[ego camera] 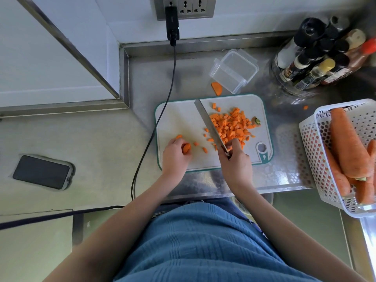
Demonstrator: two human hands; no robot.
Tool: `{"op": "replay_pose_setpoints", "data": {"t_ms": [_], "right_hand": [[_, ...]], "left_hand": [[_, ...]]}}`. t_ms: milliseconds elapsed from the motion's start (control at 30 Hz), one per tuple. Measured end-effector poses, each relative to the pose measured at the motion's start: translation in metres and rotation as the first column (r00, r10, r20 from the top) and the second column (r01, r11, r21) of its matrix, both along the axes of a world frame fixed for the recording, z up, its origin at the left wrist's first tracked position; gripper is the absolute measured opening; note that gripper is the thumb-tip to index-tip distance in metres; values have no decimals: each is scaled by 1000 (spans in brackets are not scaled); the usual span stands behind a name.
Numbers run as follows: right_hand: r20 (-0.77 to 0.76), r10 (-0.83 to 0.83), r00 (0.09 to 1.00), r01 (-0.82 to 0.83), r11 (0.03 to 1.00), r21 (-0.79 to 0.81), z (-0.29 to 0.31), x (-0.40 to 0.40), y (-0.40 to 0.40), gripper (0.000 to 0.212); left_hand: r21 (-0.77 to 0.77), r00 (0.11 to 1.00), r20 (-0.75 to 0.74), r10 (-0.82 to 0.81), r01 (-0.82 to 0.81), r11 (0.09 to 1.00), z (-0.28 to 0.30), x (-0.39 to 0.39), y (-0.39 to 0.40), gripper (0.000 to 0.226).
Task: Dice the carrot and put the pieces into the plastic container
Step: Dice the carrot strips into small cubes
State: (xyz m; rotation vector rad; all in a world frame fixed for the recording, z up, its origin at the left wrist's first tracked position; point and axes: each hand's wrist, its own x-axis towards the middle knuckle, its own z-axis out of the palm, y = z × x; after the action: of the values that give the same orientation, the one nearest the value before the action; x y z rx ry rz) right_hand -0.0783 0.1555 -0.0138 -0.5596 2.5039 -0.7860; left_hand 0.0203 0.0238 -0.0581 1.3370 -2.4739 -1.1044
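Observation:
On the white cutting board (179, 119) lies a heap of diced carrot (230, 125), with a few loose bits to its left. My left hand (175, 157) grips a carrot chunk (186, 148) at the board's left side. My right hand (235, 161) holds a knife by its handle; the knife blade (209, 125) runs up and left along the heap's left edge. The clear plastic container (234, 70) stands beyond the board with nothing visible inside. A carrot slice (216, 88) lies on the counter beside it. A carrot top end (256, 121) sits right of the heap.
A white perforated basket (311, 143) with whole carrots (348, 143) stands at the right. Sauce bottles (317, 55) crowd the back right corner. A black cable (160, 110) runs from the wall socket down past the board's left edge. A phone (42, 171) lies at the left.

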Motion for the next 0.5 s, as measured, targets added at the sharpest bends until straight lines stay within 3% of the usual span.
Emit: {"op": "replay_pose_setpoints", "data": {"t_ms": [167, 233, 367, 500], "right_hand": [[27, -13, 1000, 13, 1000, -2, -3, 0, 2, 18], [41, -26, 999, 26, 1000, 3, -4, -1, 4, 18], [42, -50, 998, 49, 999, 16, -7, -4, 7, 18], [48, -67, 997, 67, 998, 8, -8, -8, 7, 18]], "left_hand": [[375, 954, -155, 255, -182, 909, 9, -2, -1, 17], [363, 945, -213, 247, -158, 918, 18, 1, -4, 22], [109, 980, -190, -55, 77, 991, 15, 7, -20, 28], [-66, 888, -48, -457, 453, 889, 7, 1, -36, 27]]}}
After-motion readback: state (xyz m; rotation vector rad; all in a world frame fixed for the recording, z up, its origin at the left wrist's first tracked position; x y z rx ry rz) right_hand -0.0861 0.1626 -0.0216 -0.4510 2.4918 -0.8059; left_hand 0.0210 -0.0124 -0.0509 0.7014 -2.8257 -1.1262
